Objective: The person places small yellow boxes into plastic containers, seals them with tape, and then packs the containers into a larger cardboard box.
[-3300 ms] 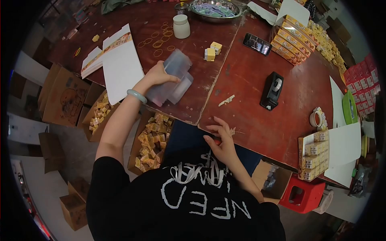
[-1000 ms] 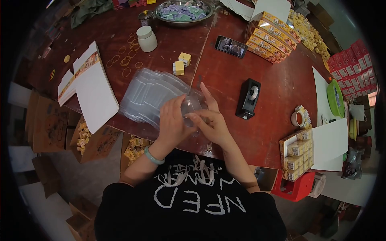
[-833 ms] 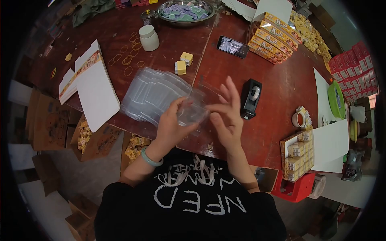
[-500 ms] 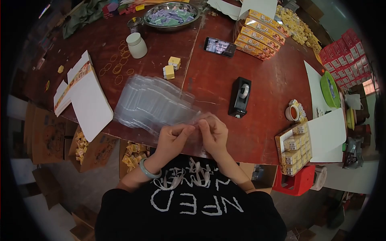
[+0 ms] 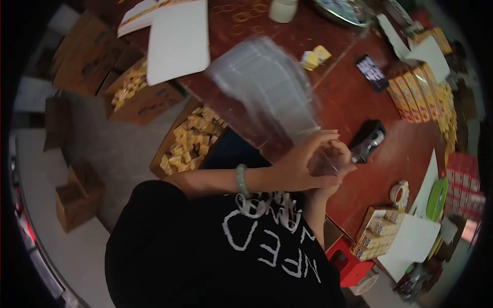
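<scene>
Half a second ago the two hands met fingertip to fingertip at the tabletop's edge; now the left hand (image 5: 313, 159) lies across the right hand (image 5: 328, 189) in the view, near the black tape dispenser (image 5: 367, 142). The whole view has swung round, so more of the floor (image 5: 133, 159) at the left shows.

The left hand's fingers and thumb bow into a wide curve about a clear plastic piece (image 5: 324, 163); the right hand is mostly hidden behind, and how firmly it grips cannot be told. The piece is see-through and faintly shiny, its outline lost among the fingers. Beside it, a fan of clear plastic sleeves (image 5: 262, 77) lies flat, overlapping and blurred, its near end reaching the left hand.

The dark red tabletop (image 5: 336, 105) is worn and scuffed, with a seam across it. On it are two small yellow-and-white boxes (image 5: 310, 60), a smartphone (image 5: 372, 73), a white jar (image 5: 283, 10), rubber bands (image 5: 240, 17) and upright yellow display boxes (image 5: 411, 93). White card (image 5: 179, 43) overhangs the left edge, above cartons of small yellow packets (image 5: 189, 141). A red stool (image 5: 349, 267) stands below the right edge.
</scene>
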Motion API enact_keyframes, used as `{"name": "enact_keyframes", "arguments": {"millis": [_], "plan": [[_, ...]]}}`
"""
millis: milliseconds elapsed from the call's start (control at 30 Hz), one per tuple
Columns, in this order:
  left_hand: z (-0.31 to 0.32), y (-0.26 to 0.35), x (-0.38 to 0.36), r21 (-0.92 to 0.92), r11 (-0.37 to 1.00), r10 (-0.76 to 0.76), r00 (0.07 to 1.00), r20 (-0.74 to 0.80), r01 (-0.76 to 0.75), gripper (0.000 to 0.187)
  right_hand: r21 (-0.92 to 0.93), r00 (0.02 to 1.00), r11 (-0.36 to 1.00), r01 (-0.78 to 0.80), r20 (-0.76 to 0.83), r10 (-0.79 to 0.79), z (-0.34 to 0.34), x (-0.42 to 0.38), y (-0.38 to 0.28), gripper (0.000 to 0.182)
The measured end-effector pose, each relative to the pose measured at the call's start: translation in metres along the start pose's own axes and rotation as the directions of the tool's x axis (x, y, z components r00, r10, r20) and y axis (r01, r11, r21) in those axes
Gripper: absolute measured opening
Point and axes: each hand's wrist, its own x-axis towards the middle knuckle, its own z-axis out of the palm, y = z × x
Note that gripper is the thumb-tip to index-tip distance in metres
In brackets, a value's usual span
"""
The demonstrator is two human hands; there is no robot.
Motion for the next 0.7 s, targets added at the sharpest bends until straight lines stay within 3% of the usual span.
{"name": "enact_keyframes", "arguments": {"millis": [33,67,100,133,167,267,367,400,500,600,667,700], "plan": [[0.003,-0.002,-0.006,-0.078,0.997,0.004,0.998,-0.056,-0.008,0.076,-0.008,0.993,0.996,-0.094,-0.067,0.093,0.01,-0.009,-0.006,0.063],[-0.002,-0.003,-0.01,-0.026,1.0,0.009,0.998,-0.056,-0.011,0.075,0.033,0.992,0.992,-0.119,-0.047,0.12,-0.004,-0.013,0.003,0.058],[-0.008,-0.001,-0.012,0.019,1.0,0.017,0.999,-0.043,-0.016,0.074,-0.091,0.996,0.992,-0.089,-0.017,0.087,-0.003,-0.014,0.002,0.054],[-0.014,0.003,-0.016,-0.144,0.986,-0.091,0.995,-0.048,0.083,0.059,-0.215,0.999,0.976,-0.039,0.011,0.043,-0.002,-0.013,0.0,0.05],[-0.023,0.002,-0.02,-0.147,0.982,-0.121,0.992,-0.031,0.115,0.05,-0.299,0.998,0.952,0.059,0.021,-0.055,-0.011,-0.01,0.004,0.034],[-0.051,0.002,-0.028,-0.146,0.972,-0.187,0.982,-0.024,0.182,0.024,-0.467,0.998,0.884,-0.03,0.038,0.053,0.01,-0.013,-0.009,0.021],[-0.054,-0.006,-0.041,-0.169,0.984,-0.087,0.971,-0.224,0.049,0.027,-0.56,0.975,0.804,0.198,0.2,-0.1,0.044,-0.033,0.007,0.026],[-0.049,-0.007,-0.044,-0.037,0.998,0.035,0.939,-0.343,-0.05,0.03,-0.595,0.954,0.75,0.288,0.251,-0.167,0.056,-0.038,0.011,0.027],[-0.046,-0.011,-0.045,0.064,0.984,0.177,0.889,-0.423,-0.165,0.035,-0.57,0.95,0.772,0.282,0.278,-0.142,0.055,-0.038,0.018,0.033],[-0.069,0.007,-0.05,-0.298,0.954,-0.069,0.988,-0.135,0.026,0.04,-0.497,0.971,0.837,0.23,0.173,-0.164,0.059,-0.032,0.011,0.036],[-0.089,0.024,-0.05,-0.504,0.79,-0.386,0.922,0.036,0.35,0.055,-0.557,0.974,0.81,0.182,0.217,-0.07,0.053,-0.03,0.007,0.045],[-0.092,0.024,-0.05,-0.644,0.647,-0.463,0.881,0.094,0.409,0.061,-0.554,0.966,0.815,0.169,0.256,-0.027,0.054,-0.03,0.008,0.047]]}}
